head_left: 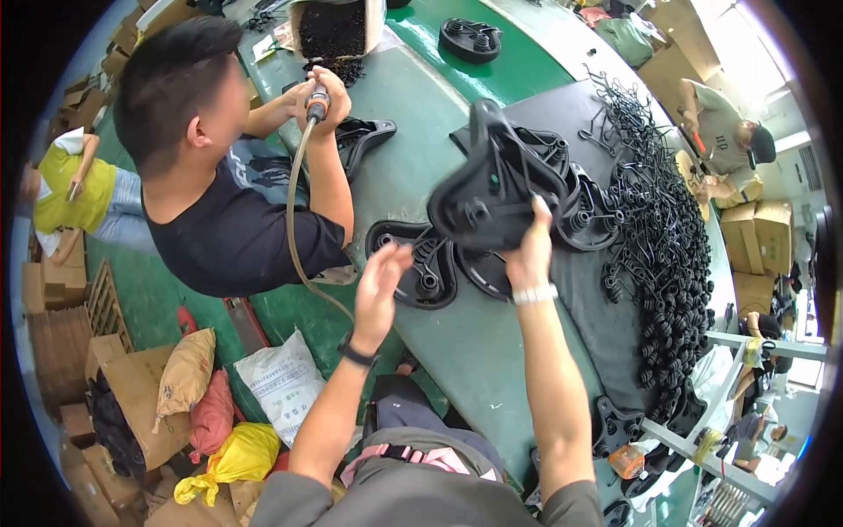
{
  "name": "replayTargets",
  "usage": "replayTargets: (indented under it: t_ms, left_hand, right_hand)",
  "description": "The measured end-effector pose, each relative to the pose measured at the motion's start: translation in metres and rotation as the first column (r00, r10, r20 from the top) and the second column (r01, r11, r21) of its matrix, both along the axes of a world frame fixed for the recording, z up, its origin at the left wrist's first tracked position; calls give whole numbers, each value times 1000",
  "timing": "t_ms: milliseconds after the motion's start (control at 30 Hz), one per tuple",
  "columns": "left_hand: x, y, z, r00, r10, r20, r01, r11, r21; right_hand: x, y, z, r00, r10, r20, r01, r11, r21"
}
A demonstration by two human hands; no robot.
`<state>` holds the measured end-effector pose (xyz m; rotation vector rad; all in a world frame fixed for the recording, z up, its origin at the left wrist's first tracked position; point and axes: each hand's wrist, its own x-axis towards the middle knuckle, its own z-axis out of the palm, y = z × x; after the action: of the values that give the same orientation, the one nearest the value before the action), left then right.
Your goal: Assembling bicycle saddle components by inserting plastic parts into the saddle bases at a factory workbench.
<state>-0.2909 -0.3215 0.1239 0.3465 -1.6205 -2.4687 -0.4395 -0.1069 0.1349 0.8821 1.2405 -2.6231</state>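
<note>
A black bicycle saddle, its underside showing, is raised above the workbench. My right hand grips its near right edge, thumb on top and the other fingers underneath. To the left, my left hand is apart from that saddle, fingers stretched out and holding nothing. Just beyond those fingers, another saddle lies on the bench with coil springs on its underside. More saddles with springs lie partly behind the raised one, on a dark sheet.
A large heap of black wire springs covers the bench's right side. At left, a co-worker holds a hosed power driver near a bin of small black parts. Sacks and cartons crowd the floor. Another person works far right.
</note>
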Motion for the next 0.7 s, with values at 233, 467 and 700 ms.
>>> replayTargets:
  t_ms: [233,467,700]
  left_hand:
    - [176,-37,-56,928,-24,371,71,991,-113]
    - [258,-22,-90,845,62,531,-18,996,-87]
    - [194,-6,-103,854,-155,496,187,982,-15]
  right_hand:
    - [-124,-130,-80,831,-314,458,122,908,401]
    - [-146,-171,-113,665,-342,664,94,920,380]
    - [-144,-130,-126,790,-201,578,-70,909,412]
